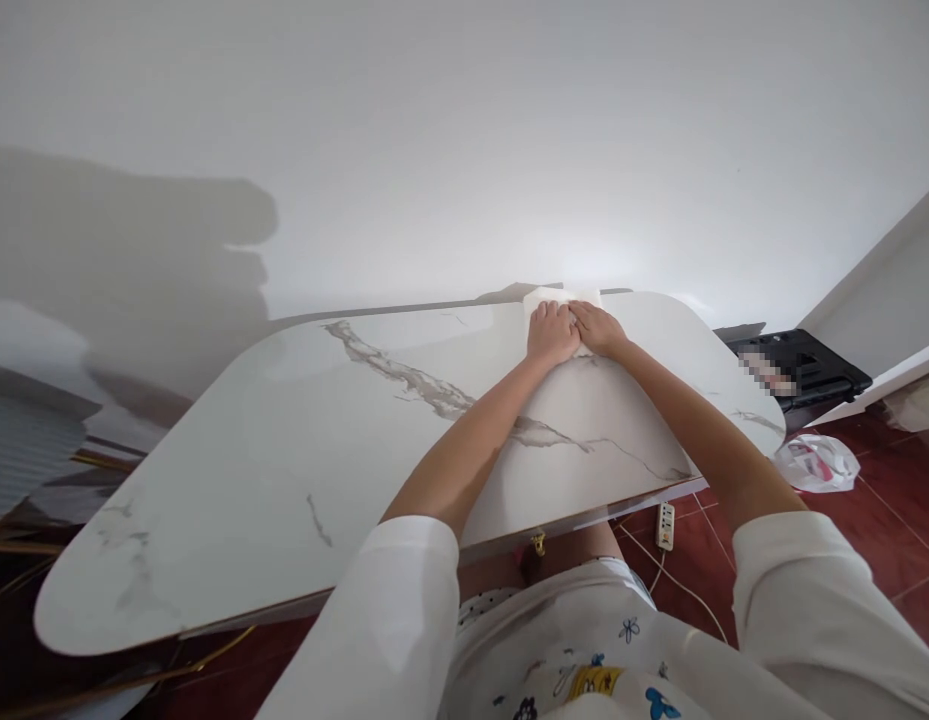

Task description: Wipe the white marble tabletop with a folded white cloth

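Observation:
Both my arms reach across a white marble-patterned table (299,440) to its far edge. My left hand (551,333) and my right hand (597,327) lie side by side, palms down, pressed on a white cloth or paper towel (561,297) that lies flat by the wall. The fingers of both hands are stretched out flat over the cloth, and the two hands touch each other. Most of the cloth shows beyond the fingertips.
A white wall rises right behind the table. On the red tiled floor to the right lie a white plastic bag (816,462), a black case (798,365) and a white power strip (665,526) with its cord. White boards lean at the far right.

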Motion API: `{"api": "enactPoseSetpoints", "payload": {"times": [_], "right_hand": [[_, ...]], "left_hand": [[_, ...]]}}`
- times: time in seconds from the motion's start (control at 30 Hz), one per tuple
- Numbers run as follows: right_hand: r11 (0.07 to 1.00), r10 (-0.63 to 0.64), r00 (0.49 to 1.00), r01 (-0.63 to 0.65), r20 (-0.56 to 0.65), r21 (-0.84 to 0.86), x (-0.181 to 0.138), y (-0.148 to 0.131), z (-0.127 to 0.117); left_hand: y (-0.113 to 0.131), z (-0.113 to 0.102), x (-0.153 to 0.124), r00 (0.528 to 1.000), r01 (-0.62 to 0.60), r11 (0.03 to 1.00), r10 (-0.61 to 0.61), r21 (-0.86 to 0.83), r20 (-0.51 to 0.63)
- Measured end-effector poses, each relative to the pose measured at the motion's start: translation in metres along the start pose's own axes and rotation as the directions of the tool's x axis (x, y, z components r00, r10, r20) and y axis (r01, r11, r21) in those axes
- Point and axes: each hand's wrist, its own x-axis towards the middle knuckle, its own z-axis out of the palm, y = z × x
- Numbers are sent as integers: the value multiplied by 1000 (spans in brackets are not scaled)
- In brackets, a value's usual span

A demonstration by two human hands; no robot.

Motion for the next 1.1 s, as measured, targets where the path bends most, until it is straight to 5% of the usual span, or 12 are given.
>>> {"api": "enactPoseSetpoints", "payload": {"times": [0.3, 0.63, 1.1], "right_hand": [[999, -43, 998, 42, 36, 23, 43, 19, 12], [994, -81, 994, 76, 70, 74, 64, 53, 17], [999, 6, 995, -9, 97, 39, 32, 53, 9]], "left_hand": [[-22, 17, 34, 999, 39, 999, -38, 21, -29], [-6, 29, 58, 989, 134, 991, -132, 27, -59], [11, 27, 39, 996, 56, 998, -55, 9, -66]]}}
